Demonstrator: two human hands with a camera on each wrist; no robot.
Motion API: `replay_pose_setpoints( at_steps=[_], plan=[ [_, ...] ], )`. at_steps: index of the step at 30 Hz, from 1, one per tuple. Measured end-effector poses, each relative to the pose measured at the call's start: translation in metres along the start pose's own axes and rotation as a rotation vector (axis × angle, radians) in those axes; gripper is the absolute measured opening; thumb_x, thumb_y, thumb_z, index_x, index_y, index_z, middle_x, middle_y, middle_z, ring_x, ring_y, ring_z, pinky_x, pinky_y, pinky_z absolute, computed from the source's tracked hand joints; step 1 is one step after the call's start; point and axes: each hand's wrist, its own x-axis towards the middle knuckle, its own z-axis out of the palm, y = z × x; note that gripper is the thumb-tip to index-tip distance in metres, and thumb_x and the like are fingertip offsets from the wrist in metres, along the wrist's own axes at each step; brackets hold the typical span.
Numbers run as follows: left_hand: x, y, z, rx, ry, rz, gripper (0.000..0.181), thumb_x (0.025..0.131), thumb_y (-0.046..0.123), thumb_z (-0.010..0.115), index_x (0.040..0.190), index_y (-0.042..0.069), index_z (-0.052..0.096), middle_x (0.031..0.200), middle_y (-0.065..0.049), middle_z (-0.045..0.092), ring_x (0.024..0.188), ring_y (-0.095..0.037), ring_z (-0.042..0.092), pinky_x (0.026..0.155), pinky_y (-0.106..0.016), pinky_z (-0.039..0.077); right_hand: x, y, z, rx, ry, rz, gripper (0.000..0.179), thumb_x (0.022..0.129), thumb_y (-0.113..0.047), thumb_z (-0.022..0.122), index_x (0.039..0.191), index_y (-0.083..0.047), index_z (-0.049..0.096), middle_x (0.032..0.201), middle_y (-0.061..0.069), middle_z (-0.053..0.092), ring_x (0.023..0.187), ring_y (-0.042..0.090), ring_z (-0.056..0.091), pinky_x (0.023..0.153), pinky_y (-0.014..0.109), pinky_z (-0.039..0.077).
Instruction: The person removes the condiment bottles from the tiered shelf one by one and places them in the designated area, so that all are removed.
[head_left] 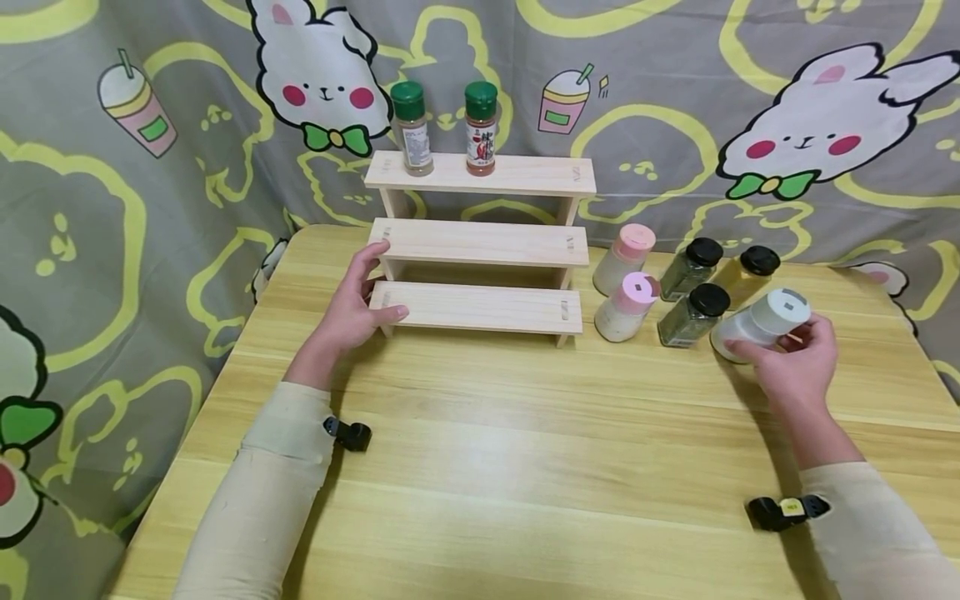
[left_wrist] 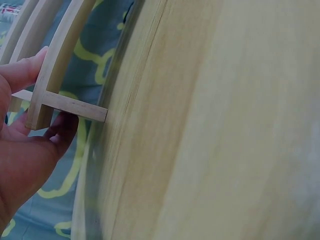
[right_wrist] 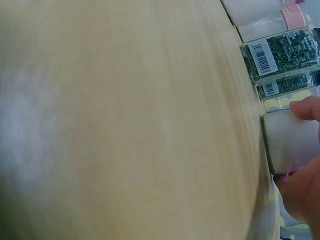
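Observation:
A three-step wooden rack (head_left: 480, 242) stands at the back of the table. My left hand (head_left: 356, 300) grips its left end, thumb over the lowest step and a finger at the middle one. In the left wrist view, other fingers of the left hand (left_wrist: 30, 145) curl below the step's edge. My right hand (head_left: 802, 358) holds a clear jar of white contents with a pale cap (head_left: 780, 310), thumb on its near side. The right wrist view shows this white-filled jar (right_wrist: 290, 142) with its base at the tabletop. On the top step stand two green-capped spice bottles (head_left: 417, 133) (head_left: 481, 133).
Beside the rack's right end are two pink-capped jars (head_left: 618, 271) (head_left: 618, 321). Between them and my right hand stand two black-capped jars of green flakes (head_left: 682, 279) (head_left: 682, 323) and a black-capped yellow jar (head_left: 735, 282). A patterned grey curtain (head_left: 652, 75) hangs behind the wooden table (head_left: 525, 467).

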Motion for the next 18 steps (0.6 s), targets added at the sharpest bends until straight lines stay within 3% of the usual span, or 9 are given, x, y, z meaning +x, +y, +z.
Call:
replay_pose_setpoints(
  at_steps=[4, 10, 14, 18],
  plan=[
    [0.000, 0.002, 0.000, -0.005, -0.005, 0.002, 0.095, 0.082, -0.012, 0.074, 0.155, 0.027, 0.029, 0.159, -0.008, 0.026, 0.133, -0.039, 0.039, 0.107, -0.052, 0.032, 0.000, 0.002, -0.001, -0.027, -0.013, -0.012, 0.076, 0.073, -0.005, 0.089, 0.131, -0.028, 0.047, 0.123, -0.013, 0.047, 0.109, 0.007, 0.048, 0.104, 0.027, 0.037],
    [-0.005, 0.016, 0.002, -0.019, -0.023, -0.008, 0.092, 0.083, -0.015, 0.072, 0.156, 0.018, 0.027, 0.159, -0.015, 0.023, 0.133, -0.043, 0.037, 0.108, -0.054, 0.030, 0.001, 0.005, -0.004, -0.061, -0.046, -0.027, 0.076, 0.074, -0.006, 0.089, 0.130, -0.030, 0.044, 0.120, -0.014, 0.045, 0.108, 0.006, 0.048, 0.092, 0.015, 0.042],
    [-0.011, 0.031, 0.003, -0.014, -0.027, -0.014, 0.088, 0.083, -0.015, 0.070, 0.155, 0.014, 0.028, 0.158, -0.019, 0.024, 0.133, -0.044, 0.037, 0.108, -0.054, 0.031, -0.002, 0.006, -0.006, -0.022, -0.067, -0.039, 0.079, 0.071, -0.001, 0.089, 0.130, -0.029, 0.043, 0.118, -0.011, 0.045, 0.105, 0.005, 0.049, 0.082, 0.009, 0.044],
    [-0.012, 0.033, 0.003, -0.014, -0.024, -0.017, 0.088, 0.083, -0.014, 0.071, 0.155, 0.015, 0.028, 0.158, -0.018, 0.023, 0.134, -0.044, 0.036, 0.108, -0.054, 0.030, -0.007, 0.004, -0.009, 0.114, -0.072, -0.010, 0.085, 0.066, 0.007, 0.090, 0.127, -0.027, 0.043, 0.115, -0.008, 0.045, 0.100, 0.005, 0.051, 0.079, 0.008, 0.045]
  ],
)
